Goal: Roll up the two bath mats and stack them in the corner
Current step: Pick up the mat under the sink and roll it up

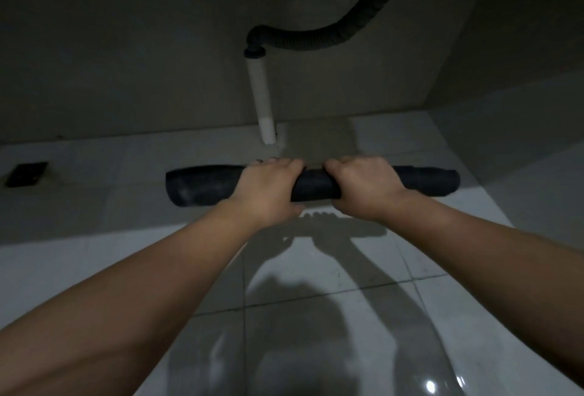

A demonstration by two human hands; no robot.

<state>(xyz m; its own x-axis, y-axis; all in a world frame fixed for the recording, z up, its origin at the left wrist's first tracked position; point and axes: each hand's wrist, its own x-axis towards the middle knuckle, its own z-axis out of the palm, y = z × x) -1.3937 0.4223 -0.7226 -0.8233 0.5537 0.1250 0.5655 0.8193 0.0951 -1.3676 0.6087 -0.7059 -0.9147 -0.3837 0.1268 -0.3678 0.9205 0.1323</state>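
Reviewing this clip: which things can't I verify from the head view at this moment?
- Second bath mat: none visible in the head view, only one dark rolled-up bath mat.
- Roll's middle: covered by the left hand and right hand.
- Fingers: curl over the roll's far side, tips hidden.
- Black corrugated drain hose: its upper end is lost in shadow under the basin.
- Small dark square on the floor: too dim to identify.

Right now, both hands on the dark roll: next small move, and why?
Probably carry the rolled mat toward a corner and set it down. It looks fully rolled, a dark tube lying across the tiled floor, with the left hand and right hand gripping its middle from above. No second mat is in view, so this one likely forms the base of the stack.
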